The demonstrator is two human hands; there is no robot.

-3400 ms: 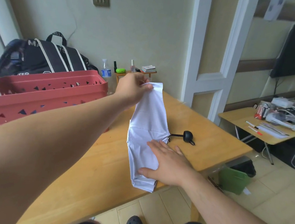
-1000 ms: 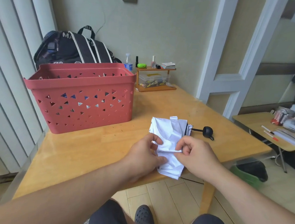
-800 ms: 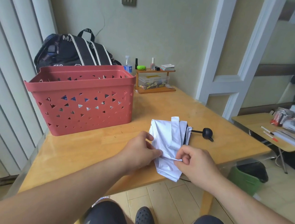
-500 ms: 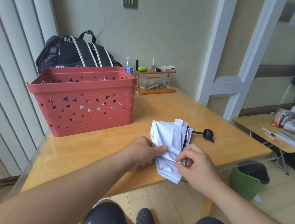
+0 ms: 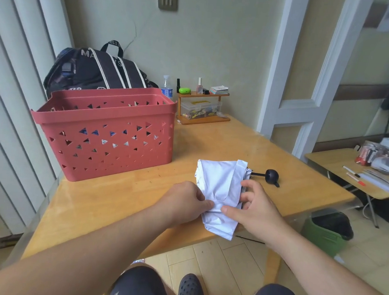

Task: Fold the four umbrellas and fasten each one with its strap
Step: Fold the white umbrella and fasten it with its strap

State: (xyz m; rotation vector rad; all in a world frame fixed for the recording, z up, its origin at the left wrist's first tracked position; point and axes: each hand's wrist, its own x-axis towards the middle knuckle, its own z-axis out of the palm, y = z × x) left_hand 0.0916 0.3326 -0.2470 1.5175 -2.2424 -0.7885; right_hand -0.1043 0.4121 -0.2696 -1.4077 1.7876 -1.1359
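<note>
A white folding umbrella lies collapsed in a crumpled bundle near the front edge of the wooden table. Its lower end hangs over the edge. Its black round handle sticks out to the right on a thin shaft. A white strap lies along the bundle's upper right side. My left hand pinches the fabric on the bundle's left side. My right hand has its thumb on the fabric and its fingers curled round the right edge.
A red perforated basket stands at the table's back left, with coloured things showing through its holes. Behind it is a black backpack, and a small wooden shelf holds bottles. A green bin and a side table stand to the right.
The long stretched canopy has been gathered into a short bundle. In the last second my right hand let go of its pinch and moved its fingers to the bundle's right edge.
</note>
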